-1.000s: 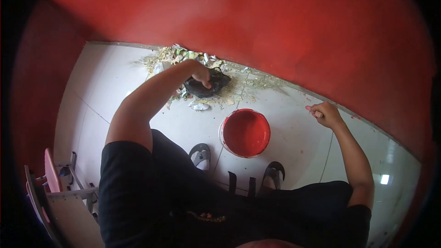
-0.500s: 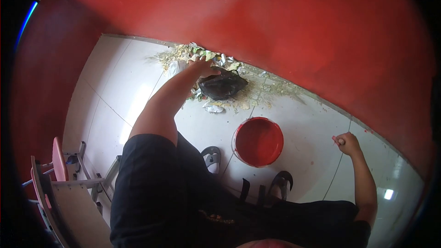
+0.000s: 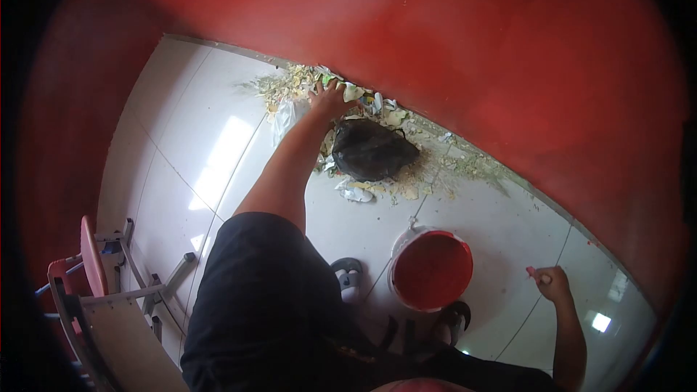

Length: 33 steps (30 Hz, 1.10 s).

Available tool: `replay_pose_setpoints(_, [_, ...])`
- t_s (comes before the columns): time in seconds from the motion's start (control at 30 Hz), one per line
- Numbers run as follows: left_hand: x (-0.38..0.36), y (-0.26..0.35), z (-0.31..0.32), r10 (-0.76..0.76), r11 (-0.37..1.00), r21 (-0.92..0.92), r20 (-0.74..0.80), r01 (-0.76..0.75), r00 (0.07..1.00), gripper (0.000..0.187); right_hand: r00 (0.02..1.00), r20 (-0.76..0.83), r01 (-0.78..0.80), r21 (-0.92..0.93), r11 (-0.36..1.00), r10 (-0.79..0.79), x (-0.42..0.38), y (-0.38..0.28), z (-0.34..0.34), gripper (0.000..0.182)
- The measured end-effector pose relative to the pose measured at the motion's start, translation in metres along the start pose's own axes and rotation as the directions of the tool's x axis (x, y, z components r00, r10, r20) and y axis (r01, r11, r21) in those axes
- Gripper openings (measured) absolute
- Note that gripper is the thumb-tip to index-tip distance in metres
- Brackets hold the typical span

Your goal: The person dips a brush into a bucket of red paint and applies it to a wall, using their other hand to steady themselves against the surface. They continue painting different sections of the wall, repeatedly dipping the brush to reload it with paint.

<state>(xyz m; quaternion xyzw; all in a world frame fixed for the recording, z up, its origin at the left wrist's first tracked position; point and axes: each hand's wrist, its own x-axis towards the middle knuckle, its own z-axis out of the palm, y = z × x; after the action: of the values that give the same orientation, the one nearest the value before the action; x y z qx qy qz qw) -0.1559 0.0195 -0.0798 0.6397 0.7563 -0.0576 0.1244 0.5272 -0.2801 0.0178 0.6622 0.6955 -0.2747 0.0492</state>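
My left hand (image 3: 330, 100) reaches down with spread fingers onto a heap of paint flakes and scraps (image 3: 287, 86) along the foot of the red wall. Just below and right of it lies a crumpled black plastic bag (image 3: 372, 149); a whitish plastic bag (image 3: 287, 120) is on its other side. At the right, my right hand (image 3: 554, 284) is closed round a small red object (image 3: 531, 271), mostly hidden by the fingers. Between my feet and the heap stands a white bucket, red inside (image 3: 433, 270).
A red wall (image 3: 435, 29) borders the white tiled floor (image 3: 174, 123). Chairs with metal legs (image 3: 138, 294) stand at the lower left. My sandalled foot (image 3: 349, 276) is left of the bucket. More crumbs (image 3: 472, 167) trail along the wall to the right.
The fingers of my left hand have moved off the black bag's edge and now spread over the scraps. The view has shifted, so bag and bucket appear lower and further right.
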Motion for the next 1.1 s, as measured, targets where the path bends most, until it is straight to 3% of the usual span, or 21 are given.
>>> replay_pose_setpoints(0.03, [0.005,-0.004,0.003,0.001,1.0,-0.002,0.005,-0.001,1.0,0.091,1.0,0.004,-0.031,0.002,1.0,0.031,-0.004,0.001,0.002,0.027])
replay_pose_setpoints(0.13, [0.015,-0.021,0.011,0.074,0.997,0.042,-0.187,-0.067,0.98,0.079,0.997,-0.074,0.013,0.046,0.999,-0.009,-0.023,0.009,0.007,0.033])
replay_pose_setpoints(0.23, [0.029,-0.039,0.018,0.138,0.99,0.012,-0.18,-0.138,0.974,0.075,0.996,-0.045,-0.078,0.071,0.994,0.081,-0.042,0.023,0.015,0.02])
replay_pose_setpoints(0.3, [0.036,-0.044,0.021,0.122,0.992,0.022,-0.173,-0.12,0.977,0.072,0.994,-0.07,-0.078,0.08,0.994,0.084,-0.056,0.03,0.022,0.02])
replay_pose_setpoints(0.37, [0.038,-0.045,0.021,0.011,0.994,0.108,-0.031,-0.007,0.999,0.073,0.992,-0.092,-0.079,0.081,0.994,0.086,-0.065,0.033,0.028,0.021])
replay_pose_setpoints(0.47, [0.042,-0.055,0.027,-0.029,0.993,0.11,-0.057,0.035,0.998,0.071,0.986,-0.103,-0.12,0.112,0.986,0.132,-0.073,0.024,0.028,0.023])
replay_pose_setpoints(0.57, [0.038,-0.055,0.021,-0.098,0.991,0.091,-0.025,0.1,0.995,0.07,0.977,-0.011,-0.21,0.062,0.976,0.211,-0.076,0.012,0.022,0.024])
replay_pose_setpoints(0.63, [0.033,-0.058,0.024,-0.153,0.983,0.101,-0.017,0.154,0.988,0.072,0.989,-0.132,-0.048,0.167,0.985,0.071,-0.08,0.019,0.034,0.028])
replay_pose_setpoints(0.7, [0.029,-0.061,0.022,-0.161,0.982,0.102,0.005,0.16,0.987,0.076,0.991,-0.07,-0.101,0.124,0.987,0.111,-0.084,0.014,0.032,0.022])
replay_pose_setpoints(0.77, [0.026,-0.064,0.02,-0.257,0.962,0.15,0.2,0.229,0.946,0.08,0.985,-0.005,-0.17,0.084,0.982,0.171,-0.086,0.006,0.03,0.017])
replay_pose_setpoints(0.8, [0.057,-0.093,0.057,-0.258,0.958,0.2,0.282,0.206,0.924,0.083,0.995,-0.053,-0.075,0.067,0.995,0.079,-0.088,0.007,0.033,0.016])
replay_pose_setpoints(0.83, [0.056,-0.099,0.055,-0.228,0.964,0.197,0.288,0.176,0.93,0.083,0.995,-0.103,0.011,0.042,0.999,-0.007,-0.09,0.003,0.03,0.015])
replay_pose_setpoints(0.9, [0.055,-0.101,0.052,-0.12,0.982,0.164,0.154,0.095,0.981,0.074,0.996,-0.004,-0.087,0.025,0.996,0.087,-0.09,-0.008,0.015,0.012])
replay_pose_setpoints(0.97, [0.042,-0.093,0.039,-0.041,0.99,0.132,0.001,0.041,0.999,0.065,1.0,-0.017,0.017,-0.053,0.998,-0.018,-0.08,0.018,0.015,0.012])
replay_pose_setpoints(1.03, [0.002,-0.052,-0.028,-0.181,0.98,0.086,0.019,0.179,0.983,0.044,0.999,-0.04,0.002,-0.096,0.995,-0.005,-0.057,0.013,-0.001,0.019])
replay_pose_setpoints(1.1, [-0.015,-0.047,-0.055,-0.126,0.991,0.036,-0.033,0.127,0.991,0.024,0.982,-0.177,0.029,-0.178,0.984,-0.061,-0.025,-0.02,-0.024,0.034])
